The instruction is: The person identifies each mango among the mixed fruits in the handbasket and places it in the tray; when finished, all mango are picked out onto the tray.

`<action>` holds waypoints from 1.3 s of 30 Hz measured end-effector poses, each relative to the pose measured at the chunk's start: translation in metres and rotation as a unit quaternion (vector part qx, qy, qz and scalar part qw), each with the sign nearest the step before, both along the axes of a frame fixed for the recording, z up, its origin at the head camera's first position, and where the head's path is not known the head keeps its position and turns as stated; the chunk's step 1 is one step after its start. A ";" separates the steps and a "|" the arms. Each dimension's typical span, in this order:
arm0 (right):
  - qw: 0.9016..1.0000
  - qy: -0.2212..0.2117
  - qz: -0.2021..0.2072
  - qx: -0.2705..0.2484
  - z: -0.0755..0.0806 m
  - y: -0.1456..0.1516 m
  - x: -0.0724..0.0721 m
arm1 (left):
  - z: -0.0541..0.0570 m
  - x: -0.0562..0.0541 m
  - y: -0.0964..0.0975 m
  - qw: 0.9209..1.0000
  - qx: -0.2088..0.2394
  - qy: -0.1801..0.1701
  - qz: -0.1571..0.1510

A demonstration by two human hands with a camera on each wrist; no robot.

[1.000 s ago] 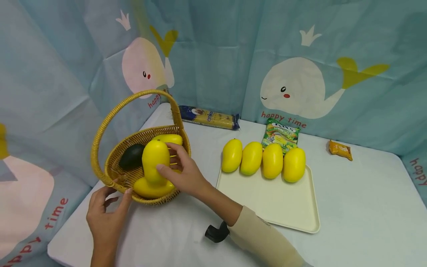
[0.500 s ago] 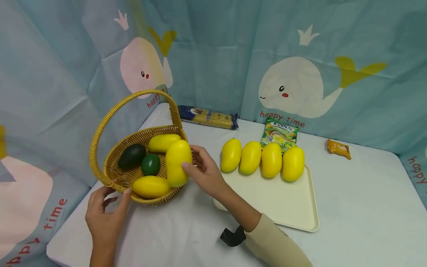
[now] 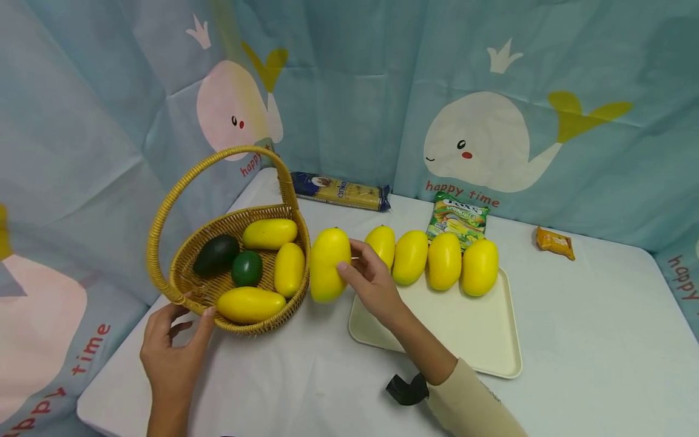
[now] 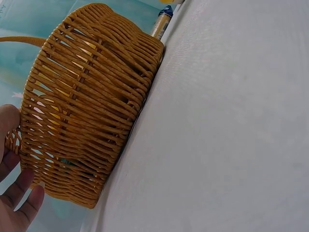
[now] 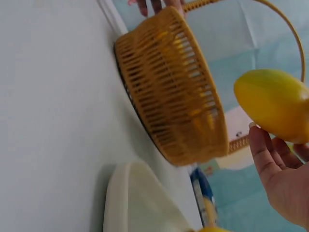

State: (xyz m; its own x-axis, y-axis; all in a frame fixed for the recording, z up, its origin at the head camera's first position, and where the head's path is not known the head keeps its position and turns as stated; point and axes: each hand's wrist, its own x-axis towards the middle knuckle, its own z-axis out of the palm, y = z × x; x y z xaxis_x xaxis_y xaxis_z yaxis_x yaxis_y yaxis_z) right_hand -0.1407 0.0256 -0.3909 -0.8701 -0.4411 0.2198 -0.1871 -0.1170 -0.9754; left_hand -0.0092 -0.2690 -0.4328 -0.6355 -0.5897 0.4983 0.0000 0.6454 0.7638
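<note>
My right hand [image 3: 377,285] holds a yellow mango [image 3: 330,264] upright in the air, between the basket and the tray. In the right wrist view its fingers lie along the underside of the mango [image 5: 273,101]. My left hand [image 3: 175,352] grips the near left rim of a wicker basket [image 3: 251,328], close to the foot of its tall handle; the left wrist view shows the thumb at the rim [image 4: 30,92]. Inside the basket lie 3 yellow mangoes [image 3: 251,305], a dark green avocado [image 3: 216,255] and a smaller round green fruit [image 3: 247,269].
Several yellow mangoes [image 3: 445,262] stand in a row along the back of a cream tray [image 3: 437,328]. Behind them lies a green candy bag [image 3: 460,217]. A pasta packet [image 3: 344,193] and a small orange packet [image 3: 554,243] lie further back, before the whale-print curtain [image 3: 349,109].
The right hand has lifted the mango out of the basket and carried it right, past the rim toward the tray. The left hand stays on the basket.
</note>
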 end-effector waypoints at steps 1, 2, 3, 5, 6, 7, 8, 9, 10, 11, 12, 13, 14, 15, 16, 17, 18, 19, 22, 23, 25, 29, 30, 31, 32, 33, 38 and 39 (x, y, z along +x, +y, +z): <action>1.000 -0.003 -0.006 0.004 0.000 0.004 0.000 | 0.000 0.000 0.000 1.000 0.000 0.000 0.000; 1.000 -0.008 -0.013 0.007 0.000 0.008 0.000 | -0.001 0.000 0.000 1.000 0.000 0.000 0.000; 1.000 -0.012 -0.021 0.010 0.000 0.012 -0.001 | -0.001 0.000 0.000 1.000 0.001 0.000 0.000; 0.999 -0.020 -0.038 0.015 0.001 0.020 -0.001 | -0.001 0.000 0.000 1.000 0.002 0.000 -0.001; 0.998 -0.025 -0.046 0.017 0.002 0.024 -0.002 | -0.001 0.000 0.000 1.000 0.002 -0.002 0.001; 0.998 -0.029 -0.055 0.018 0.003 0.029 -0.002 | -0.002 0.000 0.000 1.000 0.002 -0.003 0.002; 0.997 -0.035 -0.061 0.018 0.004 0.034 -0.003 | -0.001 0.000 0.000 1.000 0.002 -0.004 0.004; 0.997 -0.040 -0.067 0.019 0.005 0.039 -0.003 | -0.001 0.000 0.000 1.000 0.003 -0.004 0.004; 0.996 -0.044 -0.074 0.019 0.005 0.045 -0.004 | -0.001 0.000 0.000 1.000 0.002 -0.005 0.006; 0.995 -0.047 -0.081 0.020 0.006 0.050 -0.005 | -0.001 0.001 0.000 1.000 0.002 -0.005 0.007; 0.995 -0.049 -0.087 0.020 0.006 0.056 -0.005 | -0.001 0.001 0.000 1.000 0.002 -0.005 0.008; 0.994 -0.050 -0.093 0.022 0.006 0.062 -0.006 | -0.001 0.001 0.000 1.000 0.002 -0.005 0.007; 0.994 -0.049 -0.099 0.025 0.006 0.069 -0.006 | -0.001 0.001 0.000 1.000 0.002 -0.004 0.007; 0.993 -0.047 -0.106 0.027 0.006 0.075 -0.006 | -0.001 0.001 0.000 1.000 0.002 -0.005 0.006; 0.992 -0.044 -0.114 0.030 0.007 0.082 -0.007 | -0.001 0.000 0.000 1.000 0.002 -0.005 0.006; 0.991 -0.041 -0.122 0.035 0.007 0.089 -0.007 | -0.001 0.000 0.000 1.000 0.001 -0.007 0.007; 0.990 -0.037 -0.131 0.042 0.007 0.097 -0.007 | 0.000 0.000 0.001 1.000 0.001 -0.008 0.007; 0.988 -0.034 -0.141 0.048 0.007 0.104 -0.007 | 0.000 0.000 0.001 1.000 0.001 -0.009 0.007; 0.983 -0.029 -0.171 0.064 0.009 0.126 -0.007 | 0.000 0.000 0.002 1.000 -0.001 -0.011 0.007; 0.980 -0.028 -0.182 0.071 0.010 0.133 -0.007 | 0.000 0.000 0.002 1.000 -0.002 -0.011 0.007; 0.976 -0.026 -0.201 0.078 0.012 0.147 -0.008 | 0.000 0.000 0.001 1.000 -0.004 -0.008 0.005; 0.970 -0.024 -0.230 0.075 0.015 0.171 -0.008 | 0.000 0.000 0.000 1.000 -0.003 -0.002 0.001; 0.968 -0.024 -0.237 0.075 0.016 0.177 -0.008 | 0.000 0.000 -0.001 1.000 -0.003 -0.002 0.001; 0.967 -0.026 -0.243 0.074 0.016 0.182 -0.008 | 0.000 0.000 -0.001 1.000 -0.001 -0.001 -0.002; 0.965 -0.027 -0.250 0.077 0.017 0.188 -0.009 | 0.000 0.000 -0.001 1.000 -0.001 -0.001 -0.002; 0.962 -0.028 -0.258 0.084 0.018 0.193 -0.009 | 0.000 0.000 -0.001 1.000 -0.001 -0.001 -0.003; 0.937 -0.026 -0.310 0.157 0.020 0.219 -0.011 | -0.001 0.000 -0.002 1.000 -0.005 0.000 -0.004; 0.931 -0.027 -0.320 0.175 0.020 0.224 -0.012 | 0.000 0.000 -0.002 1.000 -0.005 0.000 -0.003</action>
State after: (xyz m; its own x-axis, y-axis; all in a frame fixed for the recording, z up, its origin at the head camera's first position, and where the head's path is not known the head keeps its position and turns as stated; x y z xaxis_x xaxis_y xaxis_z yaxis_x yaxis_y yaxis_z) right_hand -0.1527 0.2496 -0.3708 -0.9848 0.1352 0.1094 -0.0597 0.3284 -0.9427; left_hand -0.0088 -0.2710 -0.4333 -0.6396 -0.5803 0.5043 0.0041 0.6534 0.7570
